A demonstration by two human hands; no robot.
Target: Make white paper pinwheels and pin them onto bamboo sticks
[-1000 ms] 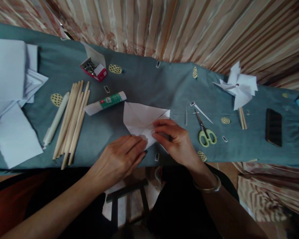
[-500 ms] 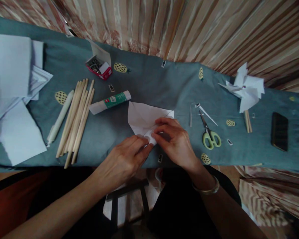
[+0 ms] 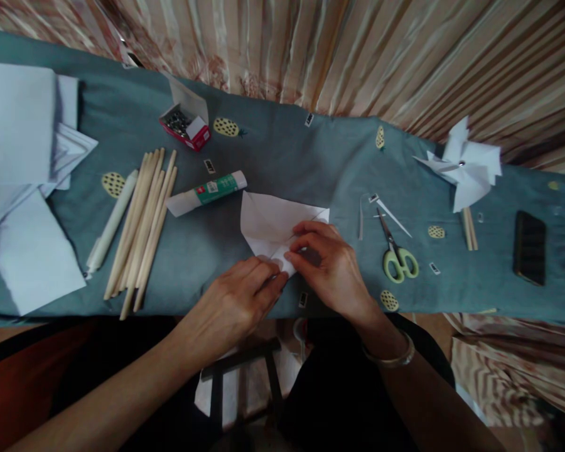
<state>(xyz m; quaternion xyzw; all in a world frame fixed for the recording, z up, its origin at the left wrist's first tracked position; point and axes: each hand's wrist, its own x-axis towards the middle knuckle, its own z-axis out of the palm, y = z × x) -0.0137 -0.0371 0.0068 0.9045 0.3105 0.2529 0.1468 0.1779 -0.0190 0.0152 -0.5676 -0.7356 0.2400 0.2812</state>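
Observation:
A creased white paper square (image 3: 273, 221) lies on the blue-grey cloth (image 3: 282, 157) near its front edge. My left hand (image 3: 235, 301) rests on the paper's near corner, fingers bent and pressing it down. My right hand (image 3: 329, 267) pinches a folded flap of the same paper, thumb and fingers closed on it. Both hands meet at the paper's near corner, which they partly hide.
Left of the paper lie a glue stick (image 3: 207, 193), a bundle of wooden sticks (image 3: 144, 229), a white roll (image 3: 109, 223), a red box of pins (image 3: 186, 125) and loose white sheets (image 3: 23, 188). On the right are green-handled scissors (image 3: 398, 251), a finished paper pinwheel (image 3: 464, 166) and a dark phone (image 3: 530, 246).
My left hand has slid a little right and forward onto the paper's corner. The right hand's fingers have curled tighter on the flap. The view shifted slightly.

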